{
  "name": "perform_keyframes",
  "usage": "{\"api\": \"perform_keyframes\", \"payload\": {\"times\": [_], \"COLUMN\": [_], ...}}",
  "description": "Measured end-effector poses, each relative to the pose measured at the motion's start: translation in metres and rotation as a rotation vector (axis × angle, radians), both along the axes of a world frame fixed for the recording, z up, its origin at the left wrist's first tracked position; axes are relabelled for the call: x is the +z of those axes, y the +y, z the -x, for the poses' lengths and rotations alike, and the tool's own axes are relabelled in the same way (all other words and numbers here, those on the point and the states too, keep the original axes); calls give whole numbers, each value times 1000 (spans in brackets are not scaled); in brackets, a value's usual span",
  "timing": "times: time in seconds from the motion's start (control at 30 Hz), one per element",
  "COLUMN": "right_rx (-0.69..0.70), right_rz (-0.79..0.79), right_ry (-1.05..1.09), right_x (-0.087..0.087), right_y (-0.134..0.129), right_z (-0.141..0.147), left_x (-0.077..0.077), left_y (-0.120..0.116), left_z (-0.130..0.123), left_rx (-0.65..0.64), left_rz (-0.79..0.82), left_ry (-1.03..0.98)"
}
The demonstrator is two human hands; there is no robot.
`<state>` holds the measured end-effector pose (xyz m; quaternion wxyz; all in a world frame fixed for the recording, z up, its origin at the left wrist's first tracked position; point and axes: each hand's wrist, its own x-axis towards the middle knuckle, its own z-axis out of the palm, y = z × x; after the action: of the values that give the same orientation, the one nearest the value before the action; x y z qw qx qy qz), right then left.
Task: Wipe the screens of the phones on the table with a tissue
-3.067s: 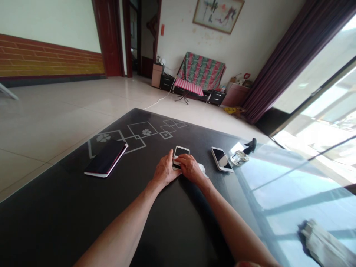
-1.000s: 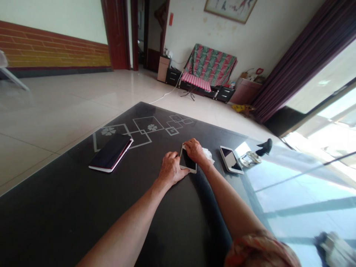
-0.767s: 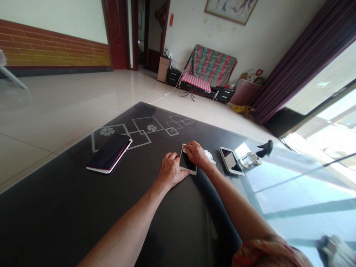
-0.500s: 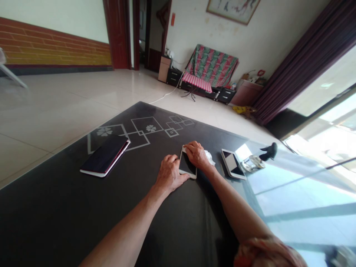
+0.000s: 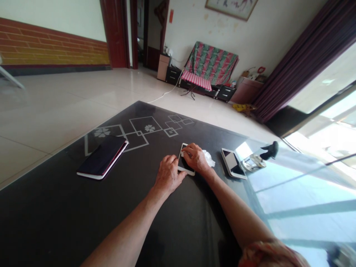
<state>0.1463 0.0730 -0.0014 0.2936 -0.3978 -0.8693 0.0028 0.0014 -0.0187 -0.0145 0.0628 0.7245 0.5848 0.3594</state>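
A white-framed smartphone with a dark screen [image 5: 184, 165] lies on the black table. My left hand [image 5: 167, 171] grips it along the left edge, with the thumb against the bottom edge. My right hand [image 5: 195, 157] rests over the screen, its fingers bent and pressed together near the upper left part. A small white bit shows at those fingertips; what it is I cannot make out. Just right of that hand lies a crumpled white tissue [image 5: 208, 158], partly hidden behind it.
A dark notebook [image 5: 102, 157] lies on the table [image 5: 119, 215] at left. Toward the right are a second white device with a dark screen [image 5: 233, 163], a clear glass object [image 5: 253, 162] and a black shoe-shaped piece [image 5: 270, 150]. Window light reflects off the table's right side.
My right hand's fingers have moved from the phone's top edge down onto its screen and bent inward. My left hand keeps its hold on the phone. The view has shifted slightly.
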Motion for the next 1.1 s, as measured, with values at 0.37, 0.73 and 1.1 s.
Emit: {"api": "perform_keyframes", "payload": {"times": [0.37,0.73,1.1], "right_rx": [-48,-91,9], "right_rz": [52,35,42], "right_ry": [-27,-49,71], "right_x": [9,2,-1], "right_y": [-6,-6,-3], "right_z": [6,8,1], "left_x": [-1,0,-1], "left_y": [1,1,3], "left_z": [0,0,4], "left_rx": [27,30,33], "left_rz": [12,19,48], "left_ry": [-28,-68,-29]}}
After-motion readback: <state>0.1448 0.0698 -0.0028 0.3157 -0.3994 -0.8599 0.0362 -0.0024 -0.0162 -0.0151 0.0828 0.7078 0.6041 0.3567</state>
